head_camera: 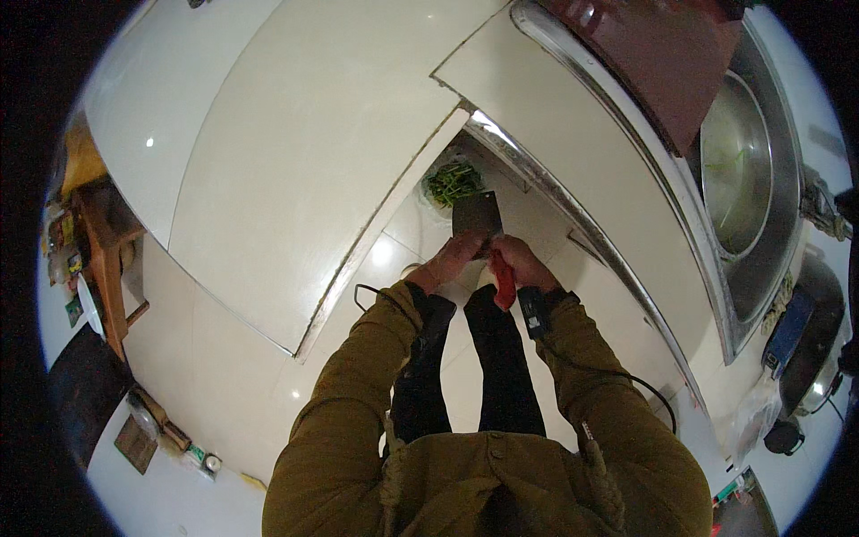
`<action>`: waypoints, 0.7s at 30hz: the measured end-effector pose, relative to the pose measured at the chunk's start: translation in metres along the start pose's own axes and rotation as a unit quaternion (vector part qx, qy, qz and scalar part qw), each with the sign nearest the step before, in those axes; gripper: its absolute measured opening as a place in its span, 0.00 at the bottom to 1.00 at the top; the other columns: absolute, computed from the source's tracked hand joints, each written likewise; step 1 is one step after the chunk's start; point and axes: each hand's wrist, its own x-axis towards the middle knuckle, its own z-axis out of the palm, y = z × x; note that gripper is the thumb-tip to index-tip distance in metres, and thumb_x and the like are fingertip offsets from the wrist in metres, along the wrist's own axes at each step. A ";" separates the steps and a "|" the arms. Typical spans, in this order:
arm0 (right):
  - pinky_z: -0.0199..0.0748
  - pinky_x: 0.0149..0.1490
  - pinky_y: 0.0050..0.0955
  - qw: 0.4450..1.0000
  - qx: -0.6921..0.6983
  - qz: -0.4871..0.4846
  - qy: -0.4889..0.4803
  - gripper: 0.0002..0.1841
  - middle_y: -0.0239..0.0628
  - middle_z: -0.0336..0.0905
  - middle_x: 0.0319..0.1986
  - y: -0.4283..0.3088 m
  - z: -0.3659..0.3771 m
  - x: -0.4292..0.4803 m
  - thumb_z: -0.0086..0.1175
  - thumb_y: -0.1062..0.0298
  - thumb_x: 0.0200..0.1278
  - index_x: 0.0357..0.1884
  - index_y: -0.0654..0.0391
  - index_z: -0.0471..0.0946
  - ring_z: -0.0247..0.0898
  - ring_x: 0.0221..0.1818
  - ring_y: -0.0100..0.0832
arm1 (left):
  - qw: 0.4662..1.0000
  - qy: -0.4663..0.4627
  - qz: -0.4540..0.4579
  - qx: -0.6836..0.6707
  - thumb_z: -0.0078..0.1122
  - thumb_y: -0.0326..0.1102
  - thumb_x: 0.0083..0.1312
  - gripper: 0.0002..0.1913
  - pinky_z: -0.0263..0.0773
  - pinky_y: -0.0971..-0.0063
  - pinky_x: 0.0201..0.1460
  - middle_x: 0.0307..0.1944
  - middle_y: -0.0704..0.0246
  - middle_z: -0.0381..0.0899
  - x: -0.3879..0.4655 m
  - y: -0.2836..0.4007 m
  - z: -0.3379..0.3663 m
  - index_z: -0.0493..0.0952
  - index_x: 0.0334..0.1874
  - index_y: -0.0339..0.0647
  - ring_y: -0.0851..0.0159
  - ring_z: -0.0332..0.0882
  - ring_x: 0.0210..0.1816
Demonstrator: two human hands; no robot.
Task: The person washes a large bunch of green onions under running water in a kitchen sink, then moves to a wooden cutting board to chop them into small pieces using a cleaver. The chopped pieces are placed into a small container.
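Note:
A cleaver with a dark, broad blade [477, 212] and a red handle [503, 285] is held out over the floor, blade away from me. My right hand [525, 260] is closed about the top of the handle, whose end sticks out below towards me. Pressed close beside it, my left hand [451, 260] has its fingers on the lower part of the blade; its exact grip is partly hidden. Just past the blade, a bunch of cut green stalks [453, 182] sits low down in what looks like clear plastic.
A pale counter or cabinet panel [322, 148] fills the left. To the right, a metal sink [772, 275] holds a steel basin [745, 194] with green scraps; a brown board-like object [658, 60] overhangs it. Beyond lies a wok [822, 322]. A wooden stool [107, 255] stands far left.

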 end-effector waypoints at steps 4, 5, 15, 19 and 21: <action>0.68 0.19 0.28 0.998 -0.053 -0.026 -0.005 0.11 0.35 0.70 0.20 -0.009 0.002 -0.034 0.46 0.61 0.62 0.37 0.59 0.68 0.66 0.16 0.27 | 0.916 -0.019 0.145 0.374 0.33 0.52 0.69 0.28 0.53 0.62 0.64 0.65 0.57 0.57 0.025 -0.011 -0.004 0.60 0.64 0.38 0.52 0.54 0.65; 0.68 0.20 0.28 0.999 -0.040 -0.025 0.006 0.11 0.34 0.70 0.20 -0.010 0.002 -0.040 0.47 0.62 0.61 0.38 0.59 0.67 0.66 0.16 0.27 | 0.904 -0.028 0.134 0.406 0.34 0.52 0.69 0.28 0.52 0.61 0.65 0.66 0.57 0.55 0.031 -0.010 -0.006 0.59 0.65 0.39 0.53 0.52 0.66; 0.65 0.25 0.23 1.000 -0.011 0.007 0.024 0.07 0.29 0.64 0.21 -0.011 0.003 -0.086 0.45 0.68 0.59 0.38 0.56 0.66 0.63 0.20 0.22 | 0.810 0.170 0.184 0.529 0.44 0.39 0.66 0.14 0.67 0.55 0.52 0.51 0.56 0.71 0.069 -0.077 -0.084 0.73 0.49 0.43 0.47 0.69 0.51; 0.66 0.25 0.22 0.999 0.011 -0.007 0.035 0.07 0.29 0.65 0.21 0.002 -0.018 -0.055 0.46 0.68 0.57 0.38 0.56 0.66 0.63 0.20 0.23 | 0.895 0.138 0.213 0.367 0.47 0.37 0.63 0.16 0.63 0.57 0.56 0.52 0.52 0.69 0.071 -0.004 -0.045 0.71 0.49 0.37 0.48 0.66 0.53; 0.67 0.26 0.23 0.996 0.063 -0.045 0.033 0.08 0.30 0.68 0.23 0.008 -0.024 -0.042 0.46 0.67 0.58 0.38 0.56 0.68 0.64 0.20 0.24 | 0.891 0.026 0.181 0.415 0.48 0.39 0.63 0.20 0.59 0.59 0.60 0.55 0.52 0.67 0.055 0.035 -0.013 0.68 0.53 0.34 0.49 0.62 0.58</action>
